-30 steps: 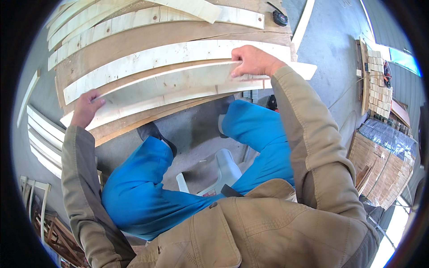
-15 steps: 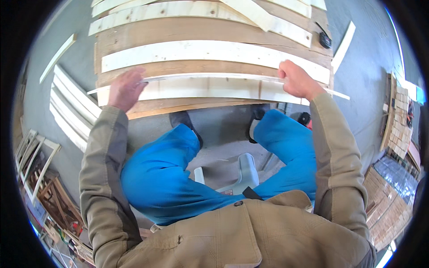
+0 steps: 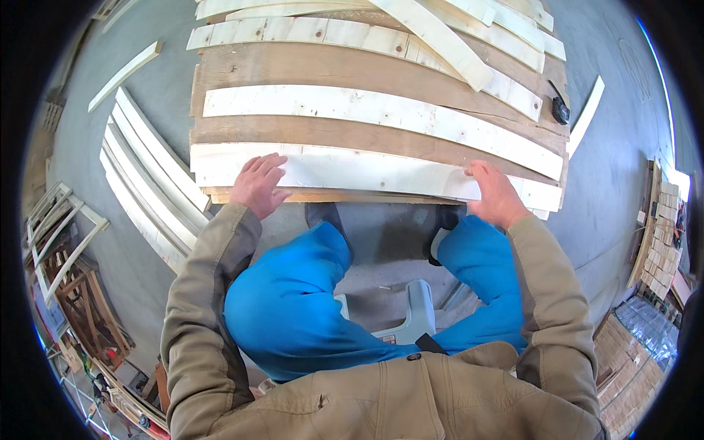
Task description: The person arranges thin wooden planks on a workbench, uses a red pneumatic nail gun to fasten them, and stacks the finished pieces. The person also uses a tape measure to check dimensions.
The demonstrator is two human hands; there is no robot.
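Along the near edge of the brown wooden worktop (image 3: 293,66), works with both bare hands at the nearest pale board (image 3: 345,169), laid flat there over another strip (image 3: 540,214) just showing at the right end. Holds the left hand (image 3: 257,185) toward the worktop's left, fingers spread and slightly bent over the board, thumb apart, apparently with nothing gripped. Holds the right hand (image 3: 497,194) toward the worktop's right, fingers part-curled with a gap to the thumb, likewise seemingly without a hold. Cannot tell from above about fingertip contact with the wood. Looks like the step of setting the board down or evening its lie, probably nearly done. For the next move, seems to call for light, level pressure from both hands, or a pinch on the near edge. Farther across the worktop, shows a second pale board (image 3: 381,114); by its right edge, a black tape measure (image 3: 560,111); left of it, on the grey floor (image 3: 132,271), more curved boards (image 3: 163,150).
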